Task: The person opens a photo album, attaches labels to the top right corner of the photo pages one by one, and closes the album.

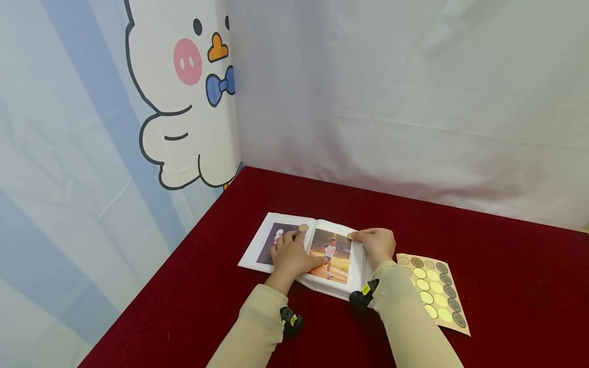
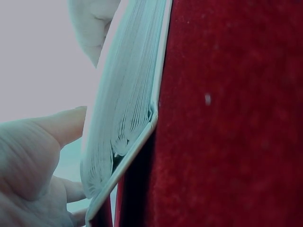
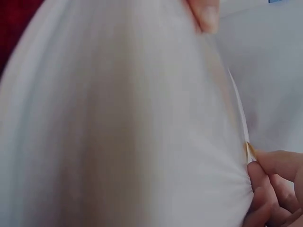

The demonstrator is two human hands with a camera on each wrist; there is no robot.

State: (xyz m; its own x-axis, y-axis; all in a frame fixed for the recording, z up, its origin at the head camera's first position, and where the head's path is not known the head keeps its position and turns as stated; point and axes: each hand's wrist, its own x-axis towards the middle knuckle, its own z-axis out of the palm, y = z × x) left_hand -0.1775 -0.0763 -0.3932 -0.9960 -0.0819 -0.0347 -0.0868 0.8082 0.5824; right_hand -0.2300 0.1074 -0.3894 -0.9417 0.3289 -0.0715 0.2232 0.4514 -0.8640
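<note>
Across the open album (image 1: 251, 253), both pages are touched by the left hand (image 1: 293, 258), its fingers spread; apart from it, at the album's upper right page edge, a gold sticker (image 1: 350, 236) is pinched by the right hand (image 1: 381, 243). Just right of the album, a sticker sheet (image 1: 429, 286) is laid. On every side, the album is bordered by red cloth (image 1: 515, 286).

Album (image 1: 257, 243) on table (image 1: 520, 286), sticker sheet (image 1: 439, 292) right of it, backdrop (image 1: 414, 102) behind table.
</note>
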